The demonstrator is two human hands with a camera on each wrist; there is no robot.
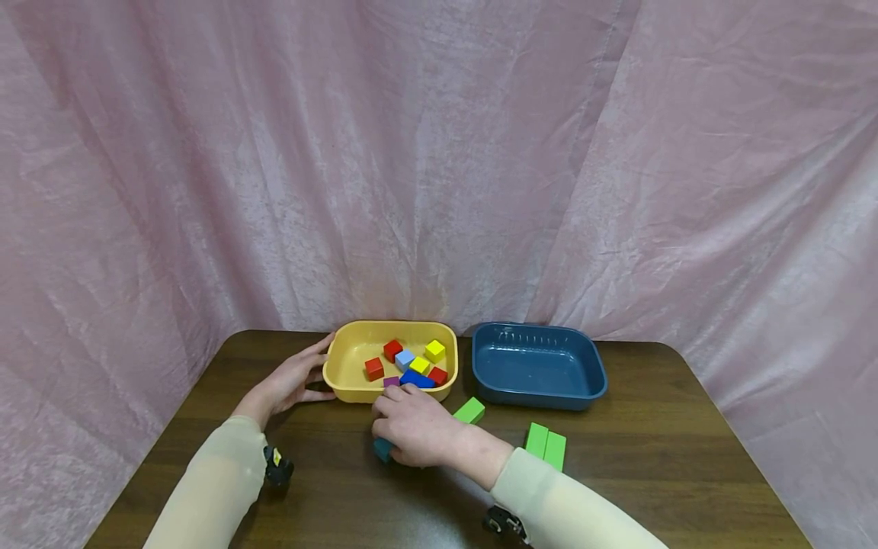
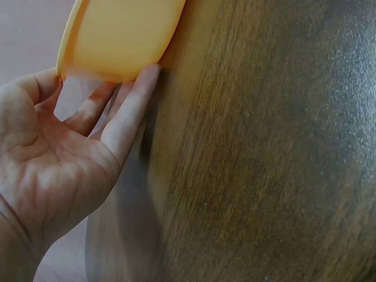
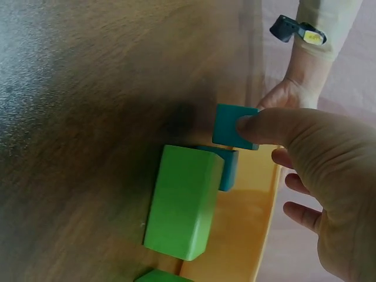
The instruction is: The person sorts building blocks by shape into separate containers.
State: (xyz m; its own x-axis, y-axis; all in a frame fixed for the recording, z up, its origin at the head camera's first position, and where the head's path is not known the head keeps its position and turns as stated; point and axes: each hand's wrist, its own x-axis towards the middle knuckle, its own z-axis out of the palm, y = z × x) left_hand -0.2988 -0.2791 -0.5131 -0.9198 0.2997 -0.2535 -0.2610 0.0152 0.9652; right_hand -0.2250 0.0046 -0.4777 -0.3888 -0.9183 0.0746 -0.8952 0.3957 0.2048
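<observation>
My left hand (image 1: 299, 381) rests with extended fingers against the left end of a yellow bin (image 1: 345, 390); in the left wrist view its fingertips touch the bin's rim and side. Between thumb and fingers, my right hand (image 1: 418, 427) pinches a teal cube (image 3: 228, 126), just in front of the bin. Part of a teal block (image 1: 382, 448) shows beside that hand in the head view. A second teal block (image 3: 229, 170) lies partly behind a green block (image 3: 179, 202) in the right wrist view. The right fingertips are partly hidden.
Inside the yellow bin lie red cubes (image 1: 373, 369), yellow cubes (image 1: 435, 351), a light blue cube (image 1: 405, 360), a blue block (image 1: 417, 380) and a purple one (image 1: 391, 382). A dark blue bin (image 1: 538, 398) stands to the right. More green blocks (image 1: 555, 451) lie near the right forearm.
</observation>
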